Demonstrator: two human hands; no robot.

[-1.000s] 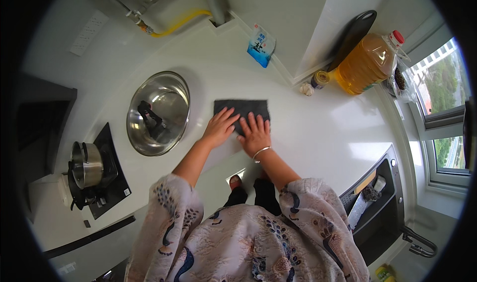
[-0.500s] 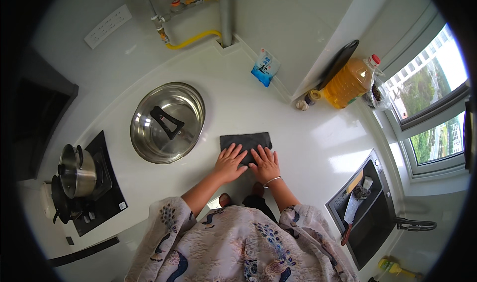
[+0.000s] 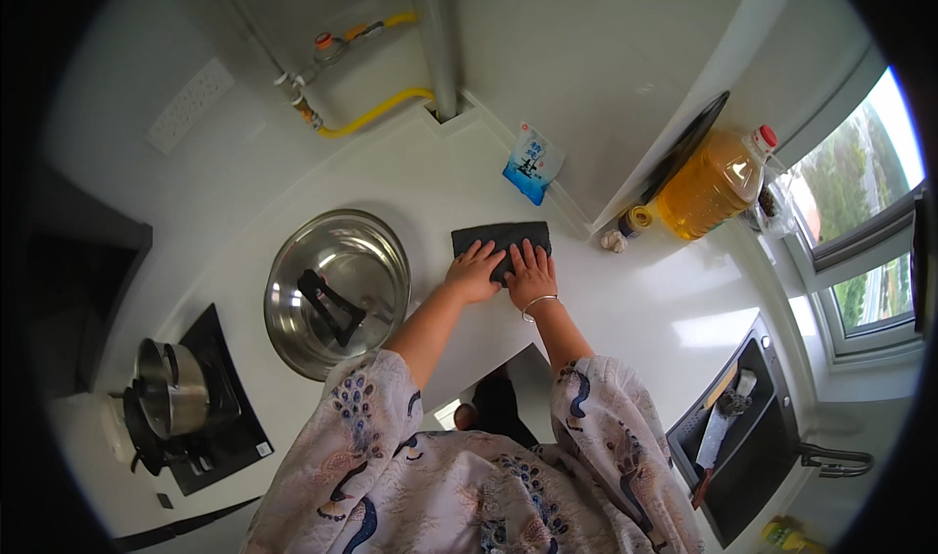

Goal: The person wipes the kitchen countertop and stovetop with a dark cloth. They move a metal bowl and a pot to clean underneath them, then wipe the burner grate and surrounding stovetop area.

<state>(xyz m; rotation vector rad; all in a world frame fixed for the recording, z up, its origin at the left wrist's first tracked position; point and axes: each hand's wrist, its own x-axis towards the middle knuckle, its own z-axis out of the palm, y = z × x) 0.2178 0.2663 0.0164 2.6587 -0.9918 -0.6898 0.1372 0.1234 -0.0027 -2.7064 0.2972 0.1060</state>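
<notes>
Glossy white counter (image 3: 625, 305): dark-grey rectangular cloth (image 3: 500, 233) lying right of round shiny metal bowl (image 3: 391, 273), apart from it. Left hand (image 3: 473, 274), right hand (image 3: 532, 278) palm-down on cloth, side by side, fingers extended, neither clamped.

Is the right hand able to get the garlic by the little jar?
Probably yes. The right hand lies flat on the dark cloth, and the garlic sits nearby to its right. Nothing seems to stand between them, and the small jar is behind the garlic.
</notes>
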